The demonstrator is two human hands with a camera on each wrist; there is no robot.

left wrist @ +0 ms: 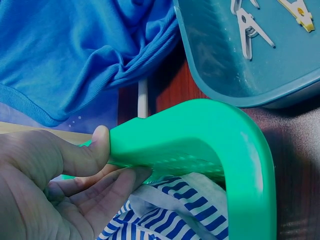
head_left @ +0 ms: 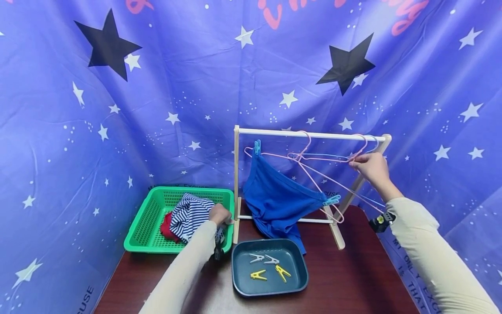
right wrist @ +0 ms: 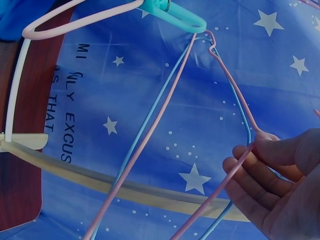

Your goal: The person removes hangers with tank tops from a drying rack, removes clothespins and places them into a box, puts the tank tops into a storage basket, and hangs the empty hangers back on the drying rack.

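My left hand (head_left: 220,214) is at the right end of a green basket (head_left: 137,226), its thumb outside the rim and its fingers inside. A striped garment (head_left: 192,214) and a red cloth (head_left: 167,229) lie in that basket. With thumb and fingertips my right hand (head_left: 372,168) pinches a pink hanger (right wrist: 240,100) just below its hook, on the rack's right side. A blue hanger (right wrist: 145,125) hangs close behind it. Left of these, blue clothespins (head_left: 256,147) fasten blue pants (head_left: 274,196) to another pink hanger (head_left: 311,178), which slants down to the right.
The rack (head_left: 270,132) has a white top bar and wooden legs on the dark red table (head_left: 333,279). In front of it is a dark tray (head_left: 270,290) holding grey clothespins (head_left: 271,260) and yellow clothespins (head_left: 282,273). A starry purple cloth (head_left: 219,87) hangs behind.
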